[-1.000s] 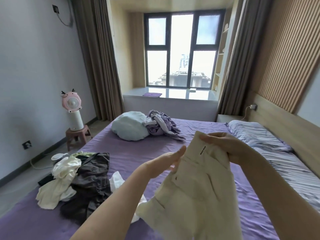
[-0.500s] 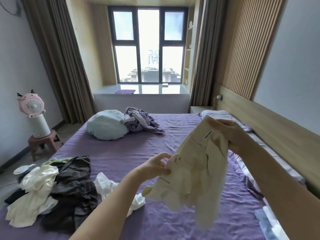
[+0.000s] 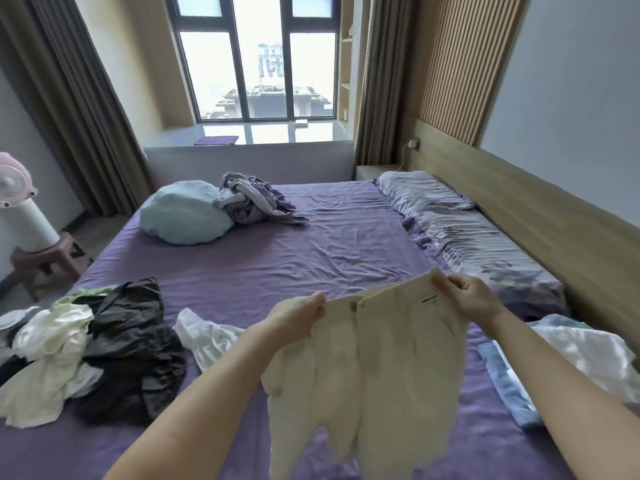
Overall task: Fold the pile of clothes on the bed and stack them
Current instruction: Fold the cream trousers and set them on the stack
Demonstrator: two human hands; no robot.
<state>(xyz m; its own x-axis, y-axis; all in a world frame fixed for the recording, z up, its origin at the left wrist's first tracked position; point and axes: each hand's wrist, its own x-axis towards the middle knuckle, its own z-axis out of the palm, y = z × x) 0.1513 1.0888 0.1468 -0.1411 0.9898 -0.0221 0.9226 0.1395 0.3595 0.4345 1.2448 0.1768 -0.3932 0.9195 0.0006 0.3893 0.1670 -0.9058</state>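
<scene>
A pair of cream shorts [image 3: 367,372] hangs in front of me over the purple bed [image 3: 311,251], spread by its waistband. My left hand [image 3: 298,317] pinches the waistband's left end and my right hand [image 3: 467,296] grips its right end beside a small black label. The legs hang down toward the bottom of the view. At the bed's left edge lies the unfolded pile of clothes [image 3: 86,348], dark and off-white. A white garment [image 3: 207,337] lies loose beside it. A white and blue garment [image 3: 581,358] lies at the right, partly behind my right arm.
A pale blue bundle [image 3: 187,211] and crumpled lilac bedding [image 3: 256,199] sit at the far side of the bed. Striped pillows [image 3: 460,230] line the wooden headboard [image 3: 554,223] on the right. A pink fan [image 3: 20,202] stands on a stool [image 3: 45,261] at the left.
My hands have moved apart and lower, stretching the shorts' waistband out flat; before, the shorts hung bunched from my raised right hand. My view has tilted down and to the right.
</scene>
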